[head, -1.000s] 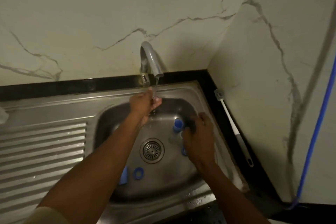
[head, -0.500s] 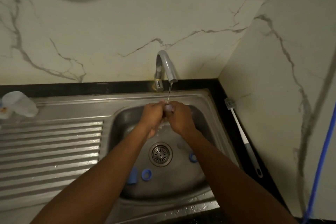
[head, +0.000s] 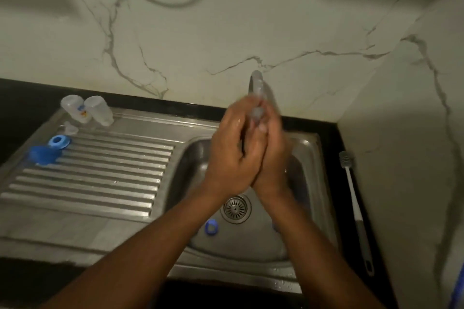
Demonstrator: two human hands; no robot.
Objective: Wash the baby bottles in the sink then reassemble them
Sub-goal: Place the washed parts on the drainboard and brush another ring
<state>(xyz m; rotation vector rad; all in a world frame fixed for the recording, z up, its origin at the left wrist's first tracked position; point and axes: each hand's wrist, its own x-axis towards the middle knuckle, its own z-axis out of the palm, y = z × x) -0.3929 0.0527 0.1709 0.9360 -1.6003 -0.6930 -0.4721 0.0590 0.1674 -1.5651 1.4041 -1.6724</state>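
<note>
- Evidently the sink (head: 305,148) catches the rinse beneath both hands.
- Left hand (head: 233,155) and right hand (head: 272,155) press together under the tap (head: 256,83), pinching a small pale piece (head: 256,114), too blurred to name.
- Two bottles (head: 75,109) drain on the ribbed surface (head: 100,178), well apart.
- Blue ring (head: 211,227) waits in the basin.

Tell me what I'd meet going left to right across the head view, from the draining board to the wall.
Blue cap on the draining board → clear bottles → left hand pressed against right hand above the basin → bottle brush → blue cord at the picture's edge.
</note>
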